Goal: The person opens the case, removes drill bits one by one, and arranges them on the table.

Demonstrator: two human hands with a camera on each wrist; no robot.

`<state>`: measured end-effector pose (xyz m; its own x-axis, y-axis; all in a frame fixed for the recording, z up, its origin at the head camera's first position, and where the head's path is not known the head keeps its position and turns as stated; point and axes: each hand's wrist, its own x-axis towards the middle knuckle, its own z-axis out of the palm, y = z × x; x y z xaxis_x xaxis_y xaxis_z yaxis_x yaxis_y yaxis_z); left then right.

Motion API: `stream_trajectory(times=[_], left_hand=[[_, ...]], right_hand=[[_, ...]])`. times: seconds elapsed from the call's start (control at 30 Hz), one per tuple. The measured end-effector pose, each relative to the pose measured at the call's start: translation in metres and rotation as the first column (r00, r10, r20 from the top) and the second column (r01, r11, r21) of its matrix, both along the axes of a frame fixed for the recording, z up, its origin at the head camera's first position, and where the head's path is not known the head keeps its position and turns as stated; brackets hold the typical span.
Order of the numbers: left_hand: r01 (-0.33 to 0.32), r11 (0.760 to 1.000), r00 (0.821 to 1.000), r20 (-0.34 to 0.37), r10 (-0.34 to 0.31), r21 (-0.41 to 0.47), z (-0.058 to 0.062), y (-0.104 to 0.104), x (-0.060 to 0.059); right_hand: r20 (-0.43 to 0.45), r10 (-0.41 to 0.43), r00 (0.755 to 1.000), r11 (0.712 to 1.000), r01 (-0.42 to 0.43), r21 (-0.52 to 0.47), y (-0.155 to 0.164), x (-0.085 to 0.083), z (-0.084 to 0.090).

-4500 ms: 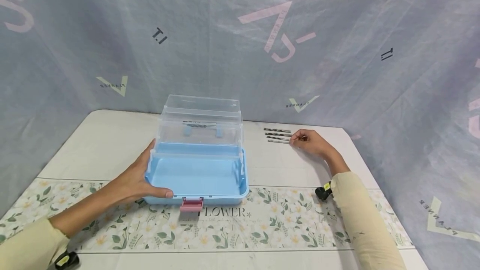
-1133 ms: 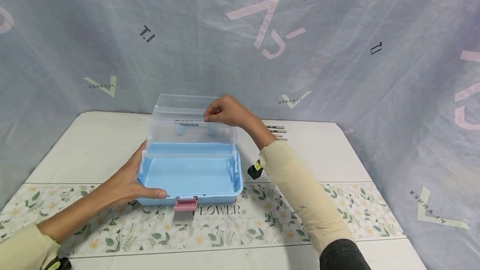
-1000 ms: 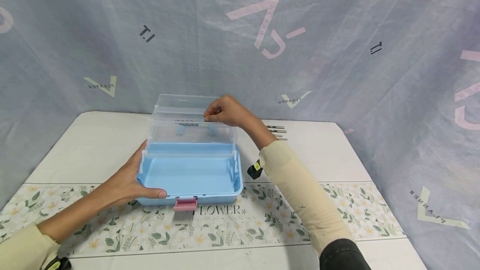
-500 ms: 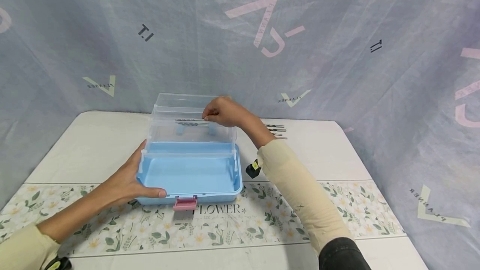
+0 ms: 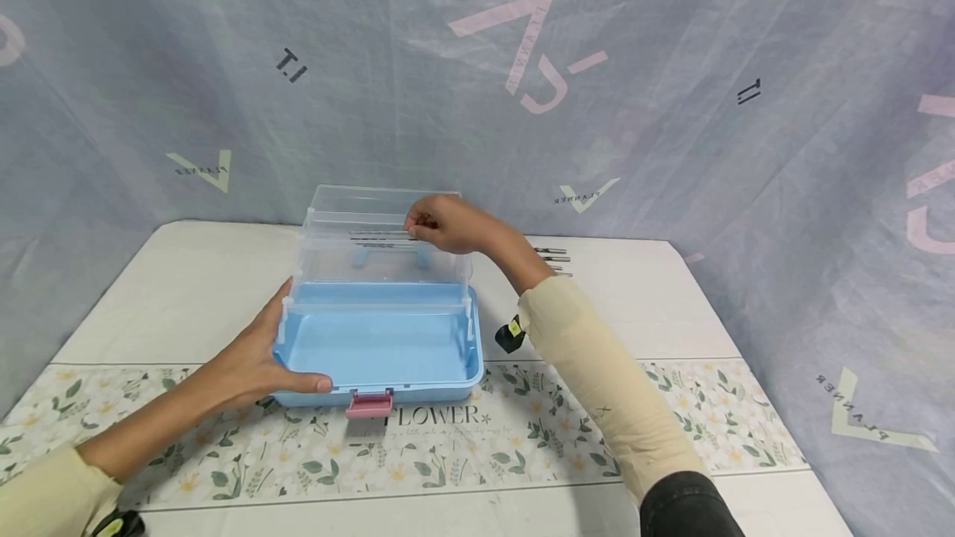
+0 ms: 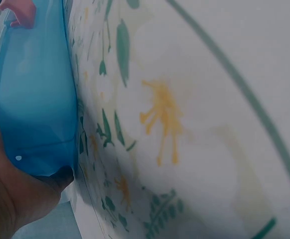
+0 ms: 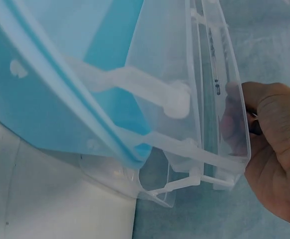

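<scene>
— Nearest us, at seven o'clock, our left hand (image 5: 249, 363) grips the front-left corner of the blue box (image 5: 376, 350), thumb curled over the rim, likely to keep it from sliding on the floral mat (image 5: 477, 446).

— And at twelve, our right hand (image 5: 446, 224)?

— It pinches a drill bit (image 5: 379, 233) over the clear upper tray (image 5: 380, 259); we think it sits just inside, though glare blurs that. More bits (image 5: 554, 259) lie on the table (image 5: 634, 305) at one o'clock.
</scene>
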<state>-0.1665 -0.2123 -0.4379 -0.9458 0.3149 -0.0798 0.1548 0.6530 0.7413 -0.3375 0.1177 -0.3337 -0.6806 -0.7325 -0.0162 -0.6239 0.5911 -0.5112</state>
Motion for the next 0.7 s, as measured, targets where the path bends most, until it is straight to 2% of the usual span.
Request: stream_trajectory(times=[0.23, 0.53, 0.7], left_hand=[[0.020, 0.998, 0.999, -0.036, -0.018, 0.051, -0.001, 0.000, -0.001], [0.017, 0.999, 0.999, -0.037, -0.016, 0.047, -0.001, 0.000, -0.001], [0.017, 0.999, 0.999, -0.038, -0.015, 0.045, 0.000, 0.000, -0.001]], right_hand=[[0.020, -0.008, 1.000, 0.999, 0.009, -0.052, 0.004, -0.002, -0.001], [0.072, -0.064, 0.995, 0.982, 0.076, -0.174, 0.013, -0.001, -0.004], [0.070, -0.076, 0.995, 0.973, 0.090, -0.213, 0.021, 0.002, -0.003]])
